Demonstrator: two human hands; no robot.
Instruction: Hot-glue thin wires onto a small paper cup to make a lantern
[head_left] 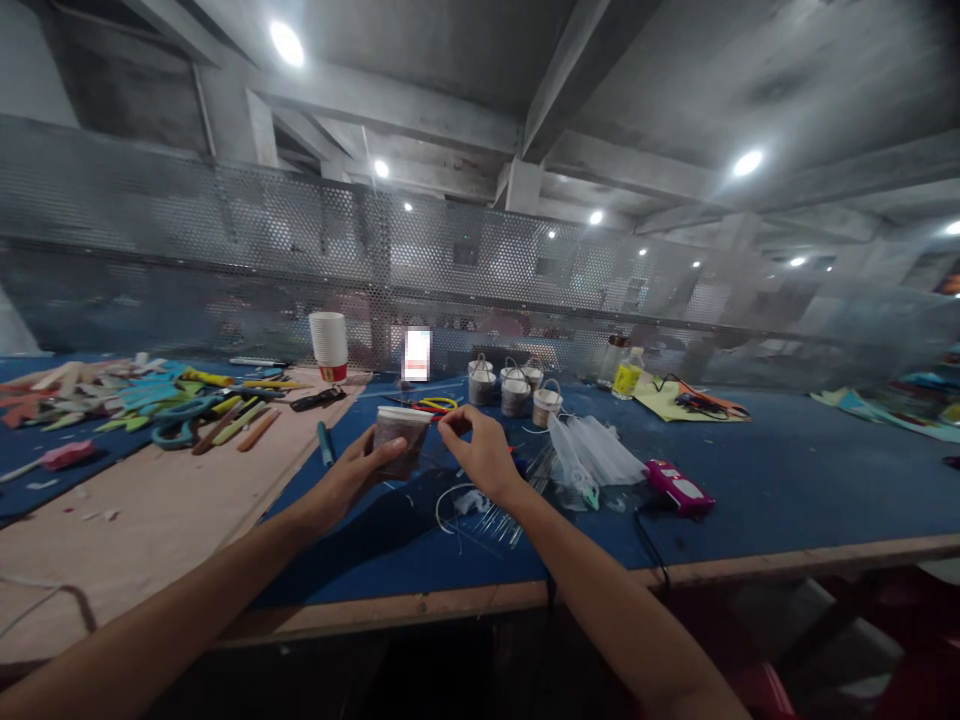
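Observation:
My left hand (367, 462) is wrapped round a brown-covered paper cup (399, 430) with a white rim, held up over the blue table. Close to the right side of that cup's rim, the thumb and fingers of my right hand (478, 445) are pinched together; whatever is between them is too small to make out. Behind the hands lie pliers with red and yellow handles (435, 406). Several small covered cups with looped handles (514, 392) stand farther back. Thin clear strips and wire (517, 500) are spread below my right hand.
A stack of paper cups (328, 345) stands back left, near scissors (176, 425) and coloured strips (90, 385). Right of my hands are a clear plastic bag (596, 455), a magenta device (679, 488) and a yellow-labelled bottle (628, 373). A perforated metal screen (465, 270) borders the table's far side.

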